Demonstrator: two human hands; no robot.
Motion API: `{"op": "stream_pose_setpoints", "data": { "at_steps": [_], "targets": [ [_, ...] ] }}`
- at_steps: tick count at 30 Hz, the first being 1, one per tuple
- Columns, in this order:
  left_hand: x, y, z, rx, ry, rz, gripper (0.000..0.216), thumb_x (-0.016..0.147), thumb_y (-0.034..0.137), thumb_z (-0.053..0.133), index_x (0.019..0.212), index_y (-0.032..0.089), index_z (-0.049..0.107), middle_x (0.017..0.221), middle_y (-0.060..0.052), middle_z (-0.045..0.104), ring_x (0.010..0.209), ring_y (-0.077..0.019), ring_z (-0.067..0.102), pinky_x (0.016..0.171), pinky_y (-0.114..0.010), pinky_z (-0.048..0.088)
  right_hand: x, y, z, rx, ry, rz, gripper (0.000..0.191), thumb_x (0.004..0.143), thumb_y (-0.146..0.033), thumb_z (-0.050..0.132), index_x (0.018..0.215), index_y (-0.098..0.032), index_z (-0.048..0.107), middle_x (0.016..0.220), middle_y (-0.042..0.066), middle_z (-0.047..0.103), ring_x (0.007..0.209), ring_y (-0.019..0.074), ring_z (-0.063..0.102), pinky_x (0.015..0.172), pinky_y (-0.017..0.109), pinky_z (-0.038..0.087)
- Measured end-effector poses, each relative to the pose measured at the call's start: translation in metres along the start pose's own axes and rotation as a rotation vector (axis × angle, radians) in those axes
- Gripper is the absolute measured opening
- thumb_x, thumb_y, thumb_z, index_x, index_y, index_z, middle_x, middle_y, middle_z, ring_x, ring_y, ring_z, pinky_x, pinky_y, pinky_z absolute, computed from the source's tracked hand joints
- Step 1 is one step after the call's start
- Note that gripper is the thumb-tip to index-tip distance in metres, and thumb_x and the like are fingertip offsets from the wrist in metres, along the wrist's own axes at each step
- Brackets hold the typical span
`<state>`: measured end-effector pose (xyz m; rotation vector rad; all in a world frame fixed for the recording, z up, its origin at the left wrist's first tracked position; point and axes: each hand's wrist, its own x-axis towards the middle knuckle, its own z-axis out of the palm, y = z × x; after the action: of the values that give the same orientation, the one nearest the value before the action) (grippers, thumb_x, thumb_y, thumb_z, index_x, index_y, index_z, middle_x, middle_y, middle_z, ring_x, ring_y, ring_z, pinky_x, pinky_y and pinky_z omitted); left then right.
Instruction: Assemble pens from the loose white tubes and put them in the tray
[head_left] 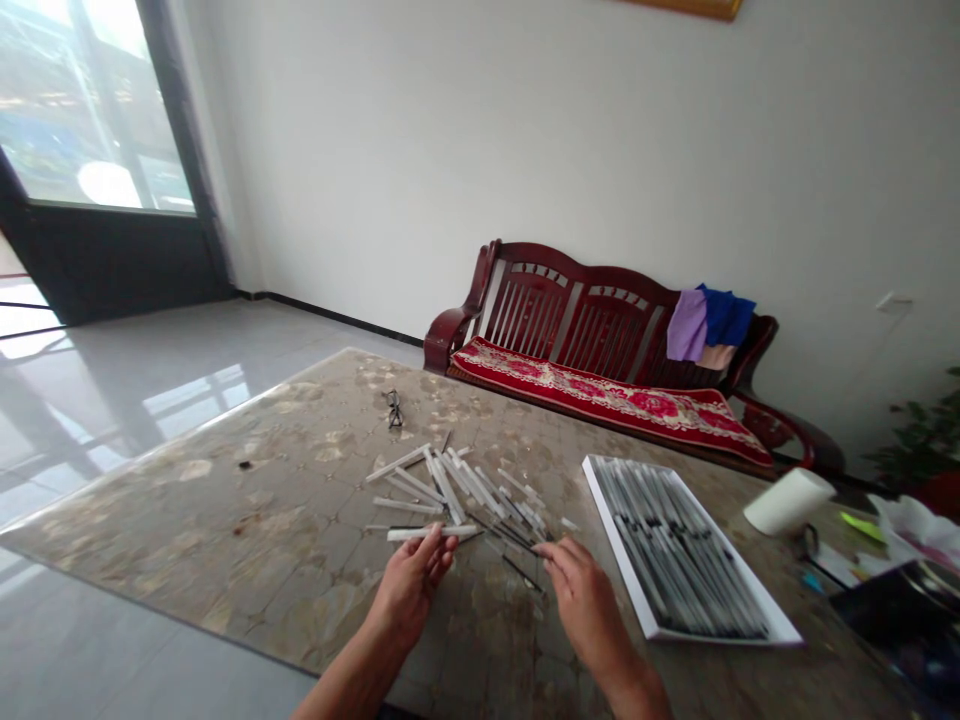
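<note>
My left hand (pixel 420 575) is closed around a slim whitish tube (pixel 405 534), which it holds level above the table. In my right hand (pixel 577 580), the thumb and fingers pinch the end of a thin dark rod (pixel 517 540). A loose heap of whitish tubes (pixel 450 485) and dark thin rods lies just beyond both hands. One short dark rod (pixel 523 574) rests by itself near my right fingers. To the right stands a shallow white box (pixel 619 560) packed with rows of thin translucent sticks (pixel 679 545) with black parts.
A patterned tabletop (pixel 300 510) carries black-framed glasses (pixel 394 409) at the back. Right of the box are a white roll (pixel 790 501) and a dark glossy object (pixel 907 615). A wooden bench (pixel 570 310) with a red cover stands behind the table.
</note>
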<state>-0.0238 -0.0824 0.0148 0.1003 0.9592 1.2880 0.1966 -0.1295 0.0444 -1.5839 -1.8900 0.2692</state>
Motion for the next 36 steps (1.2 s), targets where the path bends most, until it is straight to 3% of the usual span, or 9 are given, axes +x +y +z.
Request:
{"op": "stream_pose_setpoints", "data": {
  "at_steps": [8, 25, 36],
  "targets": [
    [-0.0018, 0.0003, -0.0008, 0.008, -0.027, -0.012, 0.017, 0.084, 0.002, 0.064, 0.072, 0.013, 0.06, 0.061, 0.0, 0.067, 0.053, -0.0104, 0.07, 0.049, -0.013, 0.056, 0.0023, -0.0085, -0.0038, -0.003, -0.06, -0.013, 0.038, 0.087, -0.007, 0.044, 0.101, -0.025, 0.074, 0.091, 0.006, 0.069, 0.089, 0.0198, 0.065, 0.079, 0.028, 0.05],
    [-0.0015, -0.0024, -0.0041, 0.009, -0.031, -0.054, 0.018, 0.085, 0.002, 0.064, 0.072, 0.013, 0.059, 0.061, 0.001, 0.067, 0.051, -0.0088, 0.068, 0.048, -0.013, 0.056, 0.0, -0.0065, -0.0061, -0.042, -0.045, -0.016, 0.035, 0.087, -0.007, 0.048, 0.099, -0.026, 0.075, 0.087, 0.003, 0.068, 0.086, 0.0184, 0.065, 0.077, 0.026, 0.048],
    [-0.0016, -0.0016, -0.0031, 0.002, -0.017, -0.063, 0.02, 0.09, 0.003, 0.056, 0.073, 0.012, 0.058, 0.062, -0.002, 0.067, 0.052, -0.008, 0.068, 0.049, -0.013, 0.056, -0.0033, -0.0082, -0.0098, -0.019, -0.052, -0.022, 0.035, 0.088, -0.008, 0.048, 0.102, -0.026, 0.074, 0.089, 0.005, 0.068, 0.088, 0.0189, 0.065, 0.079, 0.026, 0.049]
  ]
}}
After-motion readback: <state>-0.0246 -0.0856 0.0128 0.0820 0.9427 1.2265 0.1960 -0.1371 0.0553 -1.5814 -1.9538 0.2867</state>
